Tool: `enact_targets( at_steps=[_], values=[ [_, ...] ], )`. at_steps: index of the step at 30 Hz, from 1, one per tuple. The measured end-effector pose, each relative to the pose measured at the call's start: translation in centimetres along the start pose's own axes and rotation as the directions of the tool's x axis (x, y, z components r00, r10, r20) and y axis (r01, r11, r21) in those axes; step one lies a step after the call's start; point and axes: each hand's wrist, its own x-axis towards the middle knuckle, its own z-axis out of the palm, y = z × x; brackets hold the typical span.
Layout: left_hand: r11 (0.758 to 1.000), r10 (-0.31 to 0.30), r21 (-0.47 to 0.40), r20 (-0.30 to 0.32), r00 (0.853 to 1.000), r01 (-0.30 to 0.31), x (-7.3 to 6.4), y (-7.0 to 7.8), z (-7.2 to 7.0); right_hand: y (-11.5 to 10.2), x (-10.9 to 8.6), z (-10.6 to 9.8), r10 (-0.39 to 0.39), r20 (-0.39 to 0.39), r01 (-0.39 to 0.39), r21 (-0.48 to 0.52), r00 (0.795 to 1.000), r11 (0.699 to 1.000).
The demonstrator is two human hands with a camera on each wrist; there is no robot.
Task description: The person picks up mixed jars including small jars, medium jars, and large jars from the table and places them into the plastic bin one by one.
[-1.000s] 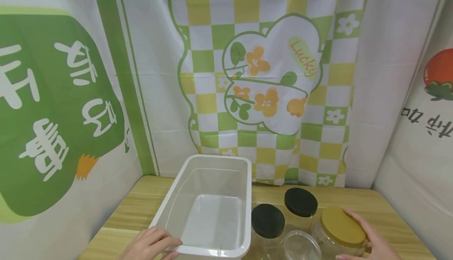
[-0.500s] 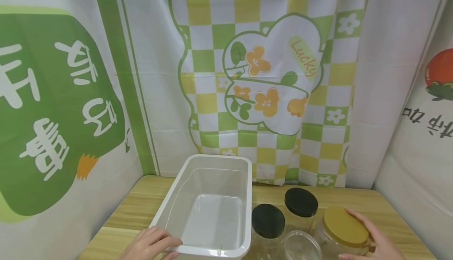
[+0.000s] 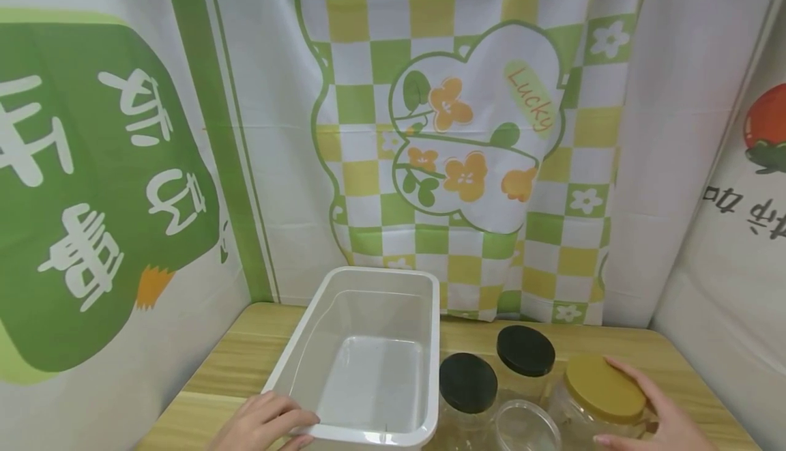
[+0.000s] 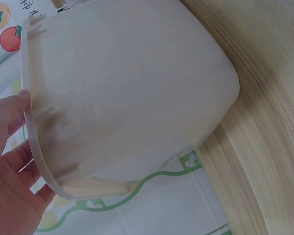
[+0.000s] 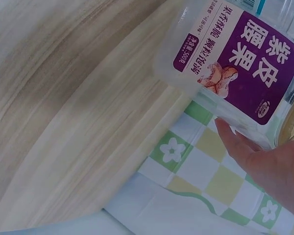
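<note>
My left hand [image 3: 264, 424] holds the near rim of a deep off-white plastic bin [image 3: 437, 342]. In the left wrist view, the thumb lies on the outer side of the rim and the fingers reach over it. My right hand [image 3: 660, 417] curves round a clear plastic jar with a mustard-yellow lid [image 3: 604, 388], its thumb on the near side and a finger behind the lid. The right wrist view shows a purple and white label [image 5: 257, 68] on this jar. Left of it stand two clear jars with black lids [image 3: 468, 383] and a clear round container [image 3: 527, 430].
The wooden tabletop [image 3: 211, 362] carries the bin and jars close together, with the bin to their left. A patterned cloth [image 3: 424, 233] hangs behind the table, and printed cloths [image 3: 123, 185] close off both sides.
The yellow-lidded jar and my right hand have shifted slightly right, away from the other jars. My left hand stays on the bin's rim. The head view has drifted a little.
</note>
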Motion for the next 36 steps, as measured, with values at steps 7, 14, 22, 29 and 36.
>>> enact_targets(
  at_steps=[7, 14, 22, 29, 36],
  values=[
    [1.0, 0.023, 0.02, -0.005, 1.0, -0.023, 0.2, -0.1, -0.1, -1.0, -0.1, -0.8, 0.021, 0.06, -0.03, 0.152, 0.998, 0.988],
    [1.0, 0.009, -0.005, -0.007, 1.0, -0.009, 0.1, 0.0, 0.0, -1.9, 0.3, -1.7, -0.05, 0.075, 0.033, 0.208, 0.996, 0.978],
    [1.0, -0.027, 0.004, 0.013, 1.0, 0.027, 0.1, 0.2, -0.2, -2.3, 1.0, -3.3, 0.038, 0.086, -0.036, -0.023, 0.996, 0.999],
    [1.0, -0.026, -0.015, 0.037, 0.999, 0.027, 0.3, 0.1, -0.3, -2.5, 1.2, -3.5, -0.17, -0.129, 0.14, -0.217, 0.977, 0.966],
    [0.998, 0.038, -0.053, 0.009, 0.999, -0.037, 0.0, -0.5, 0.0, -2.9, 1.5, -4.1, -0.196, -0.136, 0.162, -0.225, 0.971, 0.961]
  ],
)
